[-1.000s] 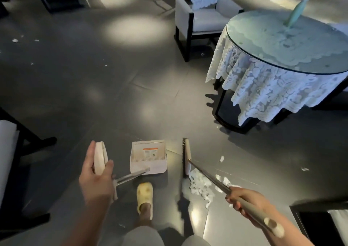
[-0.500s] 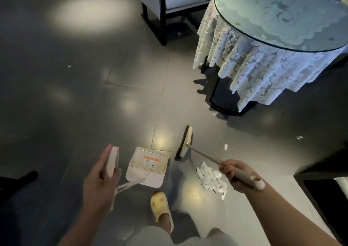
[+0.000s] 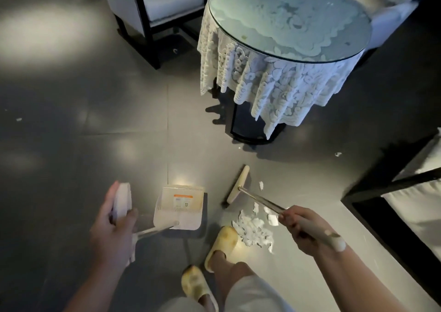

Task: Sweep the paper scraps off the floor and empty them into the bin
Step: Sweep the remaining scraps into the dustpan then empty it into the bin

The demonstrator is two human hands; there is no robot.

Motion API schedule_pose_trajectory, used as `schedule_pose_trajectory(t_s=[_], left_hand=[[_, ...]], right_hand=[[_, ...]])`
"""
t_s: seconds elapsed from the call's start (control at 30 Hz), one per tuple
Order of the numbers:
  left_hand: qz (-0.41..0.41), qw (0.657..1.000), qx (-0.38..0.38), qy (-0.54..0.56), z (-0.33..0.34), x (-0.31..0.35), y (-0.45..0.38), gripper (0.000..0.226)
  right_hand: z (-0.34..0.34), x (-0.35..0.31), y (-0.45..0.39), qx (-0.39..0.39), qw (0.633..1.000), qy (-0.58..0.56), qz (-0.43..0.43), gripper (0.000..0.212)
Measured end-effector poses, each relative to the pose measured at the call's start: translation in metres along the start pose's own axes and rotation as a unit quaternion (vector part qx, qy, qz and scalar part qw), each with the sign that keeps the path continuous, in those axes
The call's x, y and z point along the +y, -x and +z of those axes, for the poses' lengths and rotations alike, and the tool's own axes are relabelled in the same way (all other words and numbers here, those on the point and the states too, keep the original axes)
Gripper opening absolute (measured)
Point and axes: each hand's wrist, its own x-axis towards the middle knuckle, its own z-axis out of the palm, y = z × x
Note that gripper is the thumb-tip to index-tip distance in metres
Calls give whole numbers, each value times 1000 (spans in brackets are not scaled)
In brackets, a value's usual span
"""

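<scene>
A pile of white paper scraps [image 3: 254, 229] lies on the dark tiled floor just right of my front slipper. My right hand [image 3: 303, 228] grips the broom handle; the cream broom head [image 3: 238, 184] rests on the floor beyond the pile, to its upper left. My left hand [image 3: 114, 225] holds the white grip of the dustpan handle. The white dustpan [image 3: 179, 208], with an orange label, stands on the floor left of the broom. Single scraps lie at the floor's right [image 3: 338, 154] and far left [image 3: 18, 119]. No bin is in view.
A round glass-topped table with a lace cloth [image 3: 281, 56] stands close ahead on a black base. A white armchair [image 3: 155, 8] is behind it to the left. A dark-framed seat [image 3: 405, 206] stands at my right. My feet wear yellow slippers [image 3: 223, 245].
I have stepped forward towards the table. The broom head has swung from upright to a slant further right, the scrap pile now lies next to my front slipper.
</scene>
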Motion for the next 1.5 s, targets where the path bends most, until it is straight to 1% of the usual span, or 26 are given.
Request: schedule_pose_trajectory(t_s=[0.1, 0.17, 0.2, 0.27, 0.3, 0.4, 0.43, 0.47, 0.53, 0.57, 0.63, 0.7, 0.77, 0.83, 0.93, 1.03, 1.1, 1.13, 1.2, 1.23, 1.3, 1.33, 1.37, 1.43, 1.47, 1.5], left_hand=[[-51, 994, -5, 97, 23, 12, -15, 77], [-69, 989, -6, 130, 38, 19, -25, 76], [-64, 989, -5, 131, 44, 23, -30, 74], [-28, 993, 3, 112, 59, 29, -40, 70], [-21, 994, 4, 111, 69, 35, -47, 70], [-16, 994, -17, 105, 96, 51, -69, 70], [-11, 995, -21, 94, 106, 54, -76, 71], [-6, 997, -31, 72, 113, 57, -82, 73], [8, 999, -50, 6, 128, 60, -91, 80], [16, 998, -62, -23, 136, 60, -95, 81], [37, 993, -87, -71, 154, 62, -95, 80], [58, 985, -111, -116, 172, 63, -94, 80], [88, 975, -130, -156, 187, 63, -94, 80], [112, 964, -167, -174, 203, 65, -96, 75], [124, 951, -211, -188, 225, 67, -107, 67], [115, 946, -229, -200, 242, 71, -124, 66], [90, 951, -233, -181, 250, 76, -140, 67], [75, 955, -233, -167, 254, 79, -149, 67], [36, 958, -246, -140, 263, 87, -164, 68], [15, 958, -256, -128, 266, 93, -171, 69], [-2, 954, -275, -123, 271, 103, -186, 70], [-5, 950, -284, -128, 275, 109, -192, 71], [-18, 948, -293, -124, 279, 116, -199, 71], [-25, 940, -319, -116, 288, 126, -213, 73], [-16, 930, -340, -139, 293, 128, -219, 75], [-47, 927, -352, -122, 300, 134, -224, 77]], right_hand=[[16, -31, -12, -19, 1000, 1, -16, 22], [30, -58, -27, -58, 998, 2, -9, 14], [38, -72, -35, -90, 996, 4, 0, 18], [44, -102, -57, -122, 992, 2, 17, 40], [47, -114, -65, -125, 992, 1, 21, 40], [49, -141, -90, -78, 996, -45, -1, 20], [44, -149, -98, -58, 996, -68, -4, 11], [39, -154, -102, -47, 995, -88, -10, 6], [19, -159, -106, -26, 993, -114, -13, 26], [8, -159, -104, -18, 992, -126, -13, 27], [-17, -150, -94, -12, 990, -142, -7, 14], [-42, -137, -83, -23, 986, -166, 13, 9], [-58, -119, -69, -22, 981, -190, 21, 13], [-58, -101, -50, -3, 979, -202, 3, 21], [-46, -78, -31, 62, 977, -193, -61, 18], [-44, -71, -21, 81, 974, -199, -72, 24], [-48, -76, -9, 39, 962, -245, -111, 15], [-49, -79, -2, 3, 949, -289, -126, 18], [-54, -82, -4, -72, 924, -348, -140, 49], [-50, -87, -8, -119, 923, -335, -149, 51], [-40, -104, -21, -169, 930, -292, -143, 33], [-34, -116, -29, -150, 939, -286, -117, 32], [-29, -126, -40, -113, 947, -286, -94, 35], [-19, -143, -63, -67, 949, -293, -94, 34], [-14, -152, -69, -15, 946, -303, -115, 25], [-13, -153, -79, 14, 935, -330, -129, 14]])
